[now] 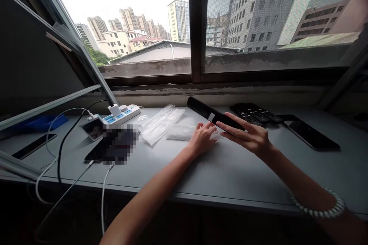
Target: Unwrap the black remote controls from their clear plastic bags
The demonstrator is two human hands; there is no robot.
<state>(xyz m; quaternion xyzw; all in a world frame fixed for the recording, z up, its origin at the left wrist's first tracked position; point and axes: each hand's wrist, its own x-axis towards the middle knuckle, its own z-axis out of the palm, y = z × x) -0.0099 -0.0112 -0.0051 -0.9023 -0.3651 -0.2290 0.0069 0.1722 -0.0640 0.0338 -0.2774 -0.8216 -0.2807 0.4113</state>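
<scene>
My right hand [249, 134] holds a long black remote control [211, 114] tilted above the grey table [230, 172], fingers wrapped under and along it. A white label shows on the remote's side. My left hand [202, 138] rests on a clear plastic bag [181, 131] lying on the table just below the remote, its fingers bent down onto the plastic. A beaded bracelet [327, 208] circles my right wrist.
More clear bags [161, 122] lie to the left. Further black remotes [254, 115] and a dark phone [312, 136] lie at the right. A white power strip [122, 115], cables, a phone [33, 146] and a blurred object [117, 143] sit at the left. The window runs behind.
</scene>
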